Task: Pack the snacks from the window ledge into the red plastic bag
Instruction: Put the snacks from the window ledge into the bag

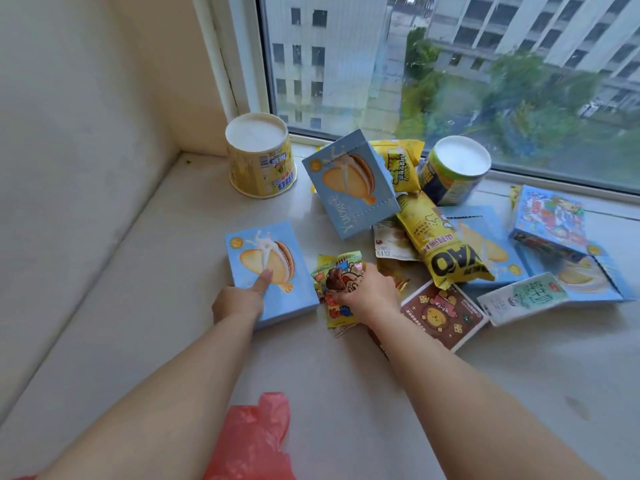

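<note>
A pile of snacks lies on the pale window ledge (145, 306). My left hand (239, 299) grips the near edge of a flat blue biscuit box (266, 251), thumb pressed on its top. My right hand (367, 289) is closed on a small yellow cartoon snack packet (332, 271) beside that box. The red plastic bag (252, 441) lies crumpled at the ledge's near edge, between my forearms. A second blue biscuit box (349, 188) stands tilted behind, leaning on yellow packets (433, 244).
Two upturned yellow tubs (259, 157) (453, 171) stand near the window glass. A brown lion packet (443, 313), a white carton (523, 299), more blue boxes (550, 220) spread to the right. A cream wall borders the ledge on the left.
</note>
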Action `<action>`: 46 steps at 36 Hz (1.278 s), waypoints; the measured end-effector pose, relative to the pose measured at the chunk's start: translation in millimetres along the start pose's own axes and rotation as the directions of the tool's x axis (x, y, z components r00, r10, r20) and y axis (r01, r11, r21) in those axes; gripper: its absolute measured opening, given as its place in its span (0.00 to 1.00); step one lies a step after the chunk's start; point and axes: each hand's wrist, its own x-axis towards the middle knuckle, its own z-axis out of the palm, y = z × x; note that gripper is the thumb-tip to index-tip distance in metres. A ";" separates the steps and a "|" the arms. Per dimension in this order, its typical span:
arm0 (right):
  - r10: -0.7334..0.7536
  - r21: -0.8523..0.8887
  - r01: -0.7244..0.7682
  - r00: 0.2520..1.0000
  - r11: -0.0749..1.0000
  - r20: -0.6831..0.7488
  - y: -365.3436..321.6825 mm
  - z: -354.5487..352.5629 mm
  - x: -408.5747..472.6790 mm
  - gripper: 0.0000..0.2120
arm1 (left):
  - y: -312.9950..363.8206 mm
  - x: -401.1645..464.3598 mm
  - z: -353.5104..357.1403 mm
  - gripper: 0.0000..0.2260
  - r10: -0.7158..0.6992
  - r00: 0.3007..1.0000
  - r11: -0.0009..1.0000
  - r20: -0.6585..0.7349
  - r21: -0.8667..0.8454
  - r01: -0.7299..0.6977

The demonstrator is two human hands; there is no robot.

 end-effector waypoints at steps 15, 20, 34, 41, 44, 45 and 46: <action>0.092 -0.086 -0.086 0.993 0.993 0.076 6.3 -10.8 14.4 0.40 | -3.7 10.3 2.0 0.29 0.039 0.999 0.999 0.007 0.035 -0.039; 0.002 -0.026 0.000 0.995 1.000 0.100 3.6 -11.3 18.1 0.39 | -3.0 11.3 3.5 0.30 0.033 0.999 0.998 -0.002 0.051 -0.033; 0.011 0.170 -0.009 1.000 0.985 -0.011 16.3 5.2 -62.2 0.29 | -26.1 -40.2 -18.5 0.34 0.049 0.997 0.984 0.064 0.169 -0.059; -0.064 0.325 0.107 0.988 0.940 -0.139 23.2 -34.3 -140.0 0.25 | -35.9 -96.7 -61.9 0.29 0.258 0.966 0.960 -0.013 0.112 -0.255; -0.077 0.461 0.152 0.981 0.874 -0.178 29.0 -55.7 -172.9 0.24 | -39.6 -127.4 -87.2 0.27 0.357 0.932 0.934 -0.063 0.052 -0.355; -0.078 0.496 0.158 0.981 0.853 -0.178 32.2 -61.9 -183.8 0.24 | -43.1 -138.9 -95.1 0.26 0.396 0.915 0.918 -0.074 0.043 -0.394; -0.075 0.530 0.155 0.983 0.834 -0.168 35.7 -64.8 -191.9 0.26 | -47.3 -148.2 -101.3 0.25 0.428 0.900 0.904 -0.084 0.045 -0.425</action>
